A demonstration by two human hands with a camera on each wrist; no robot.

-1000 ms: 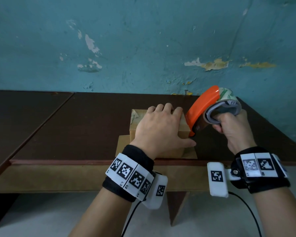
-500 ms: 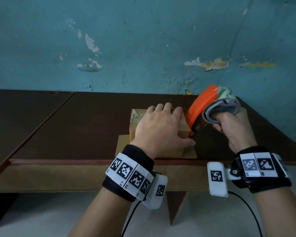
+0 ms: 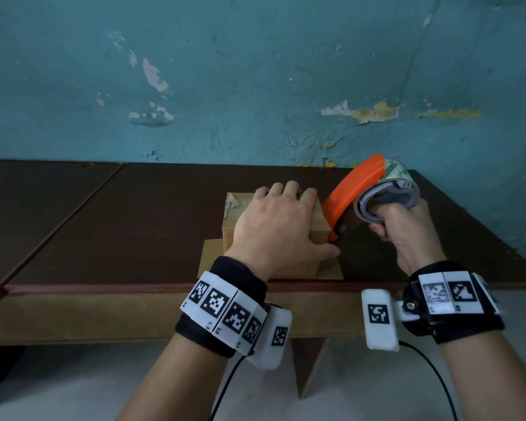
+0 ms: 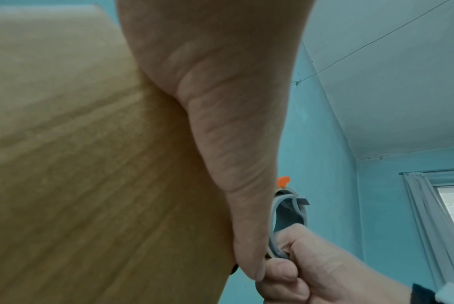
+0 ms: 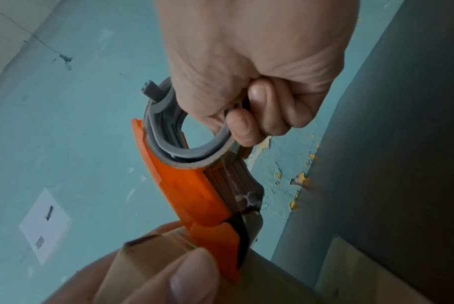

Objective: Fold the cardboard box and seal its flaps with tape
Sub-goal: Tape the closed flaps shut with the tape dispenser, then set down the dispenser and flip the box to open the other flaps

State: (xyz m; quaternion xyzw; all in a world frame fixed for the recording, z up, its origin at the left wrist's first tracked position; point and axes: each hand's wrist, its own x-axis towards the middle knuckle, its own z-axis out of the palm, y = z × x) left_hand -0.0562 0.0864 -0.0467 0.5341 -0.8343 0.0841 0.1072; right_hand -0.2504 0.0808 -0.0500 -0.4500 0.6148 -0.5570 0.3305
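The cardboard box (image 3: 234,226) sits at the table's (image 3: 134,226) near edge under my flat left hand (image 3: 277,226). My right hand (image 3: 404,229) grips the tape dispenser (image 3: 351,192) at its right side. Sealing step; next, I judge, tearing the tape off.

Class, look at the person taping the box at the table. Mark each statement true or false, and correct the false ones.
1. The left hand lies flat on top of the cardboard box. True.
2. The right hand grips a pair of scissors. False: it grips an orange tape dispenser.
3. The dispenser's lower end meets the box's right side. True.
4. The box stands on the floor. False: it stands on the dark table.
5. The wall behind is red. False: it is blue-green.
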